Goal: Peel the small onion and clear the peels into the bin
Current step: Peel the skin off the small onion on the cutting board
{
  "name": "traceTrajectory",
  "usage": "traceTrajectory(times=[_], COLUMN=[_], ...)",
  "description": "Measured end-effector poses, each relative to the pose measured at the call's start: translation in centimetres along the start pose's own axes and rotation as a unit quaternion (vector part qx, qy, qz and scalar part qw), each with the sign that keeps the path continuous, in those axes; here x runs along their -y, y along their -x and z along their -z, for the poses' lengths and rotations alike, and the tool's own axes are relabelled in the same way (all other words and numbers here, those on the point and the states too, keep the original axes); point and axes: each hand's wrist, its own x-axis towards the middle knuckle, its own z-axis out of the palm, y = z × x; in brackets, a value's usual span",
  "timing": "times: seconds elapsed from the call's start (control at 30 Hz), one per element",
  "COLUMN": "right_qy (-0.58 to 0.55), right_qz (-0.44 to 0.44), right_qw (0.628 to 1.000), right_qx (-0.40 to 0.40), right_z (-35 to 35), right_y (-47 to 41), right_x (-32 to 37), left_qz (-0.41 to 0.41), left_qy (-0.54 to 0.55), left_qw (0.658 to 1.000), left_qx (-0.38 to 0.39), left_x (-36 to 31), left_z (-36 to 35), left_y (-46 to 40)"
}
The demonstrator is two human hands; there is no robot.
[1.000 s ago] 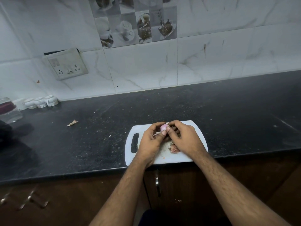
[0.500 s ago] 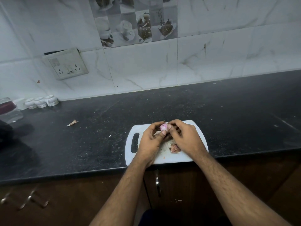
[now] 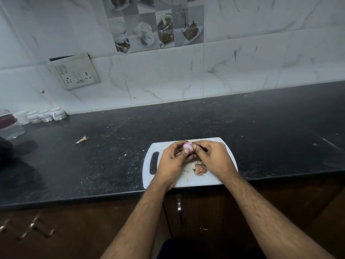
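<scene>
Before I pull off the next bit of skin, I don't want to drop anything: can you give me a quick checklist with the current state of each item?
1. Small onion held by left hand: ok.
2. Right hand fingers at the onion: ok.
3. Onion over the cutting board: ok.
4. Loose peels gathered on the board: ok.
5. Stray peel on the countertop: not ok, needs collecting.
6. Bin within reach: cannot tell, none in view.
</scene>
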Motion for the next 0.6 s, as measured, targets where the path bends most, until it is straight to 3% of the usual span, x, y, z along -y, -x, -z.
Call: traceTrajectory(times=[0.27,0.6], right_qy=[-0.069,0.0], right_qz=[-0.049,-0.028], right_qw=[0.996,0.999], right_qx=[-0.009,-0.019], right_z=[0.27,0.07], right_y=[-0.25,-0.33], right_x=[-0.24,-0.42], left_qz=[0.0,-0.007], left_qy=[-0.013,-0.031], left_qw=[1.0,1.0], left_qx=[-0.005,0.001], left_x=[-0.26,-0.57], left_z=[-0.16,-0.32], left_y=[0.23,0.49])
